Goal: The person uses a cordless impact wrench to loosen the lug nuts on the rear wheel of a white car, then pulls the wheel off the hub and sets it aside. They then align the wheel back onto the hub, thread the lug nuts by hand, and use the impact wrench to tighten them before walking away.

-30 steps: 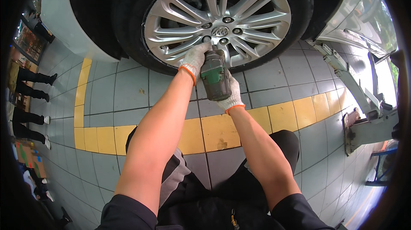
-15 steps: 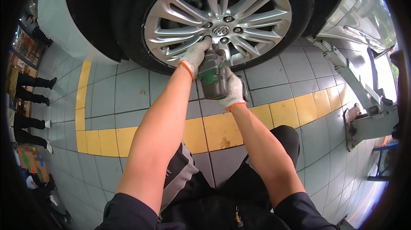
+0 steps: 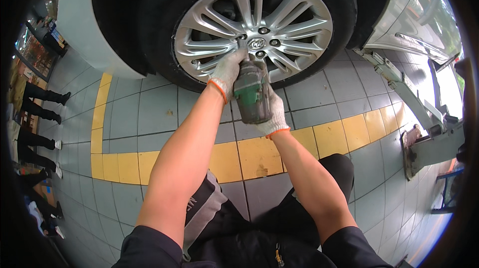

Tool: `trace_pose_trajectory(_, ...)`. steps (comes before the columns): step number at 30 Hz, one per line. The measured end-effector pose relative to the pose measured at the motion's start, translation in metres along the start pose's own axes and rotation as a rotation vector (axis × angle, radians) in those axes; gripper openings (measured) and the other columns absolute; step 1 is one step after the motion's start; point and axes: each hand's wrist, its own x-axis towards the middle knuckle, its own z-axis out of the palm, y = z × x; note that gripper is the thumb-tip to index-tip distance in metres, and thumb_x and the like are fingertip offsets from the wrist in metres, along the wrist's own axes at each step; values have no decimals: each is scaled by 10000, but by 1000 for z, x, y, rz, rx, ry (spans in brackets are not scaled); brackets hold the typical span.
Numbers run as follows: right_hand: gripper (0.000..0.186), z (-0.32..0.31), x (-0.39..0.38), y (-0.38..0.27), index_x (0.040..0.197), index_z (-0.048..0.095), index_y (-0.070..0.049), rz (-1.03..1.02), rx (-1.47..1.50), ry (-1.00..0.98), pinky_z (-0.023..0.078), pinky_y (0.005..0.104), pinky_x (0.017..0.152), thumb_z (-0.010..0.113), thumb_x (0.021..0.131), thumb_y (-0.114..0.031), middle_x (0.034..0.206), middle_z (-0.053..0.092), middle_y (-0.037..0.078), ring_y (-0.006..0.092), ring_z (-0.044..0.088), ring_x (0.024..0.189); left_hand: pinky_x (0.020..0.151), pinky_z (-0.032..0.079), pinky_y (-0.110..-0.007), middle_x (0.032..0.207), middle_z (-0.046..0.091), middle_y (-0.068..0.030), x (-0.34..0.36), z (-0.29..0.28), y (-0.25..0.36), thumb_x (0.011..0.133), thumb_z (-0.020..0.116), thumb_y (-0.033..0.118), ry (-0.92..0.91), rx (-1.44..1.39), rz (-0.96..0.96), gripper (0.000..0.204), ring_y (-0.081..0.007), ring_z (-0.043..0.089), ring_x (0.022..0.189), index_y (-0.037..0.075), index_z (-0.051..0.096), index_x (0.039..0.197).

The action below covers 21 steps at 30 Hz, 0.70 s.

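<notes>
Both hands wear white knit gloves with orange cuffs. My left hand [image 3: 227, 73] is closed around the front of a dark grey and green power impact wrench [image 3: 250, 96], beside its socket [image 3: 243, 43]. My right hand [image 3: 275, 118] grips the tool behind and below its body, its fingers mostly hidden. The socket points into the hub of a silver multi-spoke wheel [image 3: 298, 36] with a black tyre [image 3: 157, 28], near the upper-left lug nut. Whether it is seated on a nut I cannot tell. Other lug nuts [image 3: 275, 42] show around the centre cap.
A white car body [image 3: 75, 28] surrounds the wheel. A lift arm and base [image 3: 426, 151] stand at the right. The tiled floor [image 3: 124, 198] carries a yellow tile band [image 3: 224, 161]. Several people's legs [image 3: 35, 143] show at far left, near cardboard boxes [image 3: 47, 193].
The wheel sits lower in the picture as the view has shifted. The socket has moved up relative to the centre cap, from the lower-left lug toward the upper-left one. Both hands still grip the tool.
</notes>
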Motion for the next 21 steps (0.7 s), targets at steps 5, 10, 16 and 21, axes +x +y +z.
trace_pose_trajectory(5,319,29,15,-7,1324,681,-75,-46,64,9,618,392,922,430,1206,-233,1191,753,63,186,726,1030,717,655,-439,965,783,-164,11,0,16,1137,579,369,-55,-289,-57,353,-278,759,763,41,689,1069)
trace_pose_trajectory(10,310,22,30,6,1406,643,-79,-86,-68,28,635,383,921,460,1180,-187,1222,730,44,179,722,1029,712,662,-453,977,776,-175,20,0,23,1146,566,339,1,-221,-47,289,-303,762,769,65,656,1162)
trace_pose_trajectory(16,303,26,25,6,1360,653,-83,-251,-710,71,639,408,912,449,1178,-214,1170,754,68,215,741,1025,683,665,-464,966,767,-184,24,-3,22,1136,578,321,-8,-229,-68,269,-315,768,764,62,645,1157)
trace_pose_trajectory(21,288,43,31,-8,1290,676,-71,25,139,213,635,452,898,503,1169,-267,1135,765,84,254,759,992,688,655,-455,946,765,-193,29,-4,24,1136,579,316,-96,-212,9,283,-303,761,765,49,646,1071)
